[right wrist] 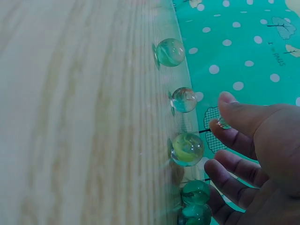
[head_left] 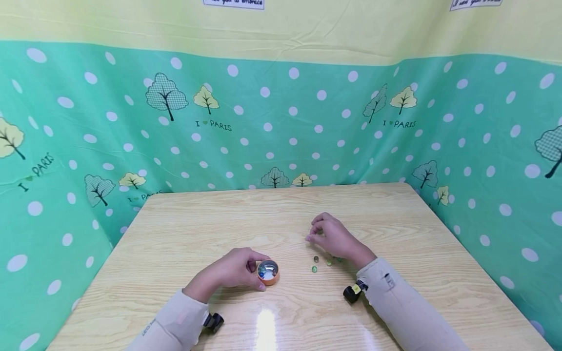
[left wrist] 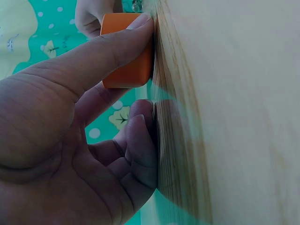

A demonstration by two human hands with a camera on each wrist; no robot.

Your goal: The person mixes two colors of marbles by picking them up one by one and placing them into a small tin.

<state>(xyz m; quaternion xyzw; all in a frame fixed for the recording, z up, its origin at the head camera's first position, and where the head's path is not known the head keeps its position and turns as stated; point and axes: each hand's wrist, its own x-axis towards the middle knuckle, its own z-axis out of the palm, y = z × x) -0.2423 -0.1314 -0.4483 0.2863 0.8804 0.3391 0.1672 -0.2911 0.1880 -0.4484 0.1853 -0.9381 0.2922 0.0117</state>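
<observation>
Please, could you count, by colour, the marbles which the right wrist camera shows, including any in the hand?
Teal green marbles: 2
Pale green swirled marble: 1
Clear marble with reddish tint: 1
Yellow-green swirled marble: 1
Marble in the right hand, partly hidden, exact colour unclear: 1
Total: 6
</observation>
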